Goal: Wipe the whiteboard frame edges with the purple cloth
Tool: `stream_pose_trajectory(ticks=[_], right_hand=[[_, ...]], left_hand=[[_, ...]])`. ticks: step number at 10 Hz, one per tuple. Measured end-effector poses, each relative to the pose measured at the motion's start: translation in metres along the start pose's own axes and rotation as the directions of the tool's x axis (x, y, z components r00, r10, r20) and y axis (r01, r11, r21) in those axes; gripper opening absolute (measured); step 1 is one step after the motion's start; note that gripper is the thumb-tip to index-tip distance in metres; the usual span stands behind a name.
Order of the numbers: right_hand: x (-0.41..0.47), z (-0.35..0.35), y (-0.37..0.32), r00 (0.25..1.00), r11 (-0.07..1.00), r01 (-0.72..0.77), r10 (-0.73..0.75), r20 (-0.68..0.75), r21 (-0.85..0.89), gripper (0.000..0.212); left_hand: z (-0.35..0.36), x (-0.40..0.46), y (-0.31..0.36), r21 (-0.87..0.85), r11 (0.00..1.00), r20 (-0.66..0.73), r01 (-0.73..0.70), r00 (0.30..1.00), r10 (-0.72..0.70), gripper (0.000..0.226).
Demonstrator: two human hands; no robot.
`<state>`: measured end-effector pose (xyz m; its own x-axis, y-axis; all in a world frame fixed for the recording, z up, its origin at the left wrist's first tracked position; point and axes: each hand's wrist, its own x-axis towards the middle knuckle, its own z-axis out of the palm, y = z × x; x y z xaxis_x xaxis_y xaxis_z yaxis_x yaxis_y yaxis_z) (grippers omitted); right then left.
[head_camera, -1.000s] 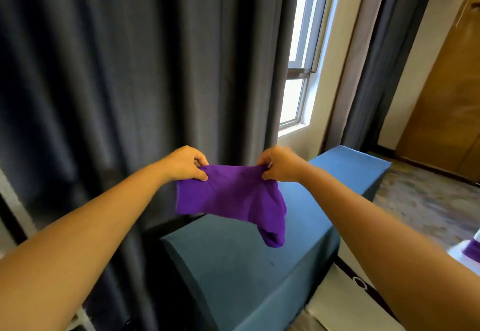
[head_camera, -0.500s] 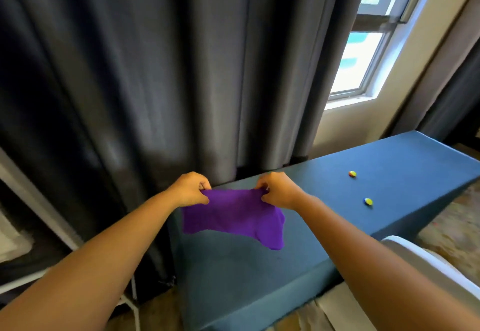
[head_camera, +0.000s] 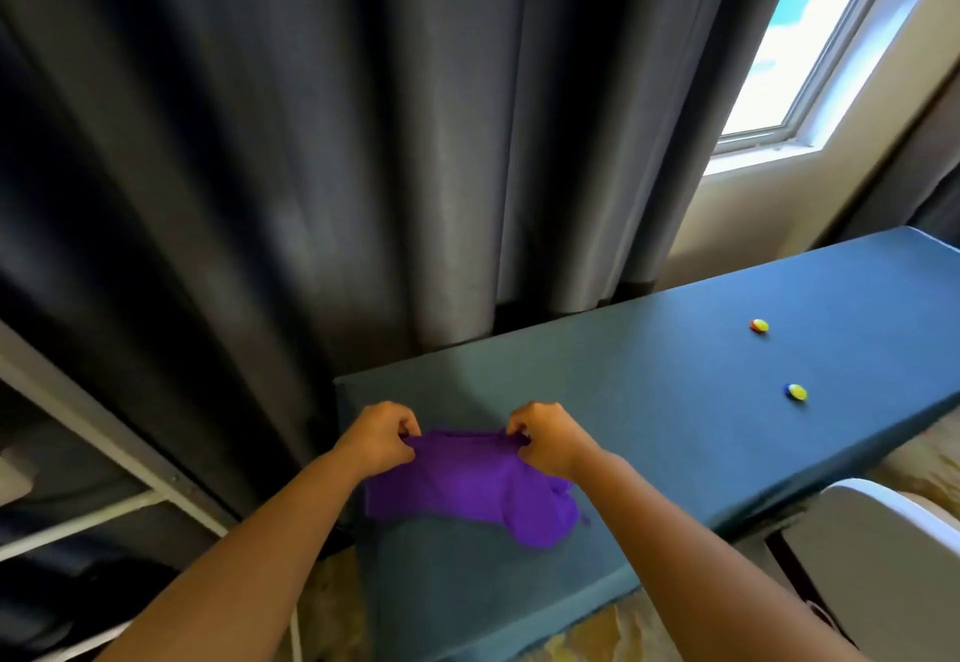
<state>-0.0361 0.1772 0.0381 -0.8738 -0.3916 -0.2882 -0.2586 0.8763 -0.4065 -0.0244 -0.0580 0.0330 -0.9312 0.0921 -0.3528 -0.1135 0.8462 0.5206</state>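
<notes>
Both hands are out in front, each with a pinch grip on the top edge of the purple cloth [head_camera: 467,487]: left hand [head_camera: 382,435] on one corner, right hand [head_camera: 545,435] on the other, fingers curled tight on the fabric. The cloth is stretched between the two grips, long axis running hand to hand, the rest drooping below them over the blue desk [head_camera: 649,401]. The white metal frame [head_camera: 104,445] down and off to the left of the left grip might be the whiteboard's, can't really tell. If so, the left hand is nearer.
</notes>
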Motion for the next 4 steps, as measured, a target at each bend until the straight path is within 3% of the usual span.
stream_pose_trajectory(ticks=[4], right_hand=[[0.0090,0.0121,0.0028,0.999,0.999,-0.033,0.034,-0.010,0.028,0.030]], left_hand=[[0.0076,0.0142,-0.0144,-0.159,0.987,0.036,0.034,0.999,-0.029,0.021]])
